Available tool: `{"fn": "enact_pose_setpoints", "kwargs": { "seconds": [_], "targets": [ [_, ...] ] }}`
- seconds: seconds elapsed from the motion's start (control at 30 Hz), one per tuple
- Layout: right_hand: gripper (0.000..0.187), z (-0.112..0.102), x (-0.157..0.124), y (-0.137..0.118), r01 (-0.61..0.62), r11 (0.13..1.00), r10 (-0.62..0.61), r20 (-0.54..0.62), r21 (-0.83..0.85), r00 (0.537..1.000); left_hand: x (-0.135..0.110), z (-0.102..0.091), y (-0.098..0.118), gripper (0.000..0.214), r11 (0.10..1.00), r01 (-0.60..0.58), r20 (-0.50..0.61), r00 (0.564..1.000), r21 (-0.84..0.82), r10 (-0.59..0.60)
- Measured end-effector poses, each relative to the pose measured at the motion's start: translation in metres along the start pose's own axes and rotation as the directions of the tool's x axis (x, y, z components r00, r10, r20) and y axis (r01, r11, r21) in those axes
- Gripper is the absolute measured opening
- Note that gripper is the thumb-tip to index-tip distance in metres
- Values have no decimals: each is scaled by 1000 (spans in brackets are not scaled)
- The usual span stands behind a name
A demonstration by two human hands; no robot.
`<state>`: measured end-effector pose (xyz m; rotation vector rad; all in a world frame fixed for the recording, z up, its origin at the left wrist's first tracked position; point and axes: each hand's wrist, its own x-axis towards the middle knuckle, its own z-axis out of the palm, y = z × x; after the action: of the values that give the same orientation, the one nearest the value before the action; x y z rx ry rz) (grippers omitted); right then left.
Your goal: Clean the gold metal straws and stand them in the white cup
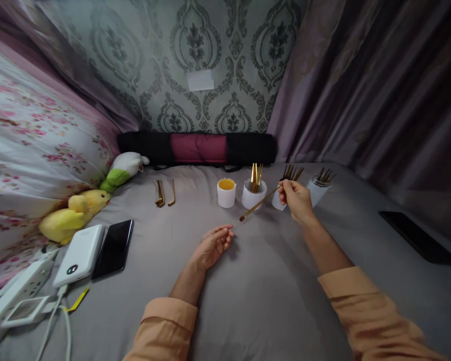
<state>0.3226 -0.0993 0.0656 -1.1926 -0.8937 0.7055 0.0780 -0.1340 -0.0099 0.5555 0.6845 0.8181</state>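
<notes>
Right hand (297, 200) raised, thumb and fingers pinched. Left hand (212, 247) lower, fingers loosely curled, palm inward. Both arms (328, 245) extended forward.

No lettering, numbers or signs are legible.

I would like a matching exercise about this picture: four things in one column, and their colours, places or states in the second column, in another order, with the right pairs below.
Things:
1. Brush
2. Chick toy
3. Power bank
4. Left hand

Descriptions:
A. White, beside a phone
B. Fingers curled
C. Held in the right hand
D. Yellow

Right pairs: 1-C, 2-D, 3-A, 4-B
</notes>
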Motion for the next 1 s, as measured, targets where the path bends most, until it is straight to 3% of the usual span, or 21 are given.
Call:
{"fn": "enact_pose_setpoints", "kwargs": {
  "seconds": [0.67,1.0],
  "targets": [
    [22,-16,31,-35,131,991,-135,-204,-35,970,5,-8,2,21,991,-8,42,999,-135,14],
    [22,-18,50,-48,212,953,-264,-252,-216,931,7,-9,3,22,988,-2,48,999,-155,9]
  ]
}}
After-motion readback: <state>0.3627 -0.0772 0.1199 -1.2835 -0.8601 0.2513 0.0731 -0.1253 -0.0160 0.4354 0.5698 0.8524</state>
